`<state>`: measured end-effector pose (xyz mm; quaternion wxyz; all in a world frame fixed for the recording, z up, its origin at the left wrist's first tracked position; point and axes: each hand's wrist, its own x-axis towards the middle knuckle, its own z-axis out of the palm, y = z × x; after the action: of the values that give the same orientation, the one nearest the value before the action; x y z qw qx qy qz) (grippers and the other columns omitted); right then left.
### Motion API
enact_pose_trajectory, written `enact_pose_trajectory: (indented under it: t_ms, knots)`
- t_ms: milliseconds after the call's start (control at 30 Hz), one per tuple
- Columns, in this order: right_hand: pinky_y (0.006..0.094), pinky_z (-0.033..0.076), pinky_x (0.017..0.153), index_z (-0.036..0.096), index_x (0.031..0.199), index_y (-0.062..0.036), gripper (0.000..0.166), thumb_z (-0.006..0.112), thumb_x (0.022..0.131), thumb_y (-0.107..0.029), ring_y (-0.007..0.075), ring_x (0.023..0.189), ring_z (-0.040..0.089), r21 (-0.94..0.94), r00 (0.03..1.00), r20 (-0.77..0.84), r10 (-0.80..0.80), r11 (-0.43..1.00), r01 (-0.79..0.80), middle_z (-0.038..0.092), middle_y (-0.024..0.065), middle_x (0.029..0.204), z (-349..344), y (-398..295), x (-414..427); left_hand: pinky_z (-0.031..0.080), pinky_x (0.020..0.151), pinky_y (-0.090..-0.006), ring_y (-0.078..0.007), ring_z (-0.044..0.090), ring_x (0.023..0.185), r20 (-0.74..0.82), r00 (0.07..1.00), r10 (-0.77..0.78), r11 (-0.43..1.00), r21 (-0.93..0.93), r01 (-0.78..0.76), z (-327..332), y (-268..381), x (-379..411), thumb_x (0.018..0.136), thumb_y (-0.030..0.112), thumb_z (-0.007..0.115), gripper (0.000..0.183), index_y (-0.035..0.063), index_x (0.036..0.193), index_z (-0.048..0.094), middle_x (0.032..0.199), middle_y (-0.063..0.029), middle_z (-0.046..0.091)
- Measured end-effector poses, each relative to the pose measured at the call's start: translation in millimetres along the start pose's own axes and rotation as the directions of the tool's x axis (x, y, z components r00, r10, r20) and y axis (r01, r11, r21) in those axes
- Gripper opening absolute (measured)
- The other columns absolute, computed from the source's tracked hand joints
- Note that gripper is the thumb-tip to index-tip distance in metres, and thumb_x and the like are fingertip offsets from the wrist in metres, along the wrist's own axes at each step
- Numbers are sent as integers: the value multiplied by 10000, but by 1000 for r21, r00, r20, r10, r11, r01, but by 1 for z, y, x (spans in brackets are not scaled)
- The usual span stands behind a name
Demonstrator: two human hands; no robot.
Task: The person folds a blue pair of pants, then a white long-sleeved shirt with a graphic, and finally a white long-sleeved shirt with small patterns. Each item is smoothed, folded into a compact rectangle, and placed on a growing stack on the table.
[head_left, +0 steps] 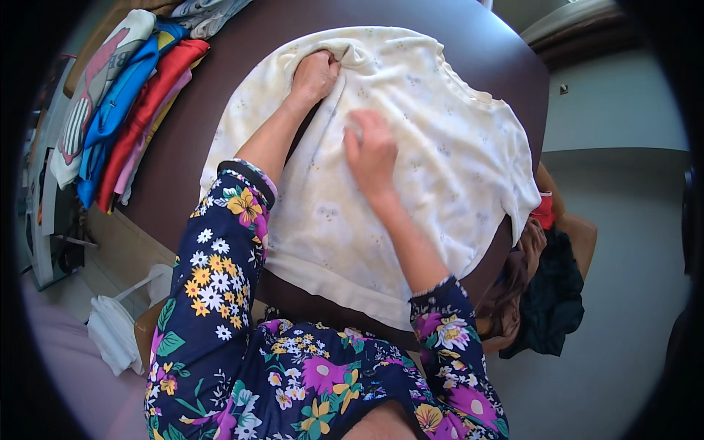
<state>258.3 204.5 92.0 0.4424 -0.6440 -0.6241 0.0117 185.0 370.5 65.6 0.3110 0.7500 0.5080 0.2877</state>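
Note:
A cream long-sleeved top (440,159) with a faint small print lies spread on the dark brown table, its neckline towards the upper right and its ribbed hem towards me. My left hand (316,76) is closed on a bunched fold of the cloth near the sleeve at the upper left, with the fingertips hidden. Between that sleeve and the body of the top, a strip of dark table shows. Blurred by motion, my right hand (374,151) is over the middle of the top, thumb and fingers bent and apart, with nothing visible in them.
A stack of folded clothes (124,110) lies along the table's (181,148) left edge, with more folded cloth (212,16) behind. Dark garments (542,297) hang over a wooden chair (577,236) at right. White cloth (115,333) hangs at lower left.

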Motion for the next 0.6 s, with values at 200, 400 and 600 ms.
enact_pose_trajectory:
  t_ms: [200, 400, 600]
  knots:
    - [577, 209, 1000, 429, 1268, -90, 545, 554, 810, -357, 320, 1290, 279, -394, 974, 214, 75, 919, 16, 341, 155, 1372, 35, 60, 41, 462, 771, -341, -254, 615, 795, -58, 997, -47, 960, -280, 29, 0, -3, -11, 728, 208, 585, 393, -2, 1061, 586, 838, -157, 638]
    - [583, 192, 1005, 423, 1287, -144, 540, 531, 821, -395, 325, 1298, 260, -504, 957, 282, 69, 859, 87, 320, 140, 1393, 34, 60, 40, 480, 615, -254, -125, 595, 670, -97, 953, -287, 700, -700, 140, -47, 8, -104, 797, 65, 559, 239, -9, 1025, 571, 803, -63, 624]
    - [574, 174, 1018, 411, 1299, -145, 550, 512, 828, -409, 324, 1308, 242, -506, 952, 294, 88, 859, 77, 303, 134, 1404, 29, 58, 36, 433, 785, -375, -252, 550, 956, -438, 897, -59, 961, 219, 170, -114, -50, -159, 756, 117, 615, 239, 35, 979, 590, 1056, -99, 578]
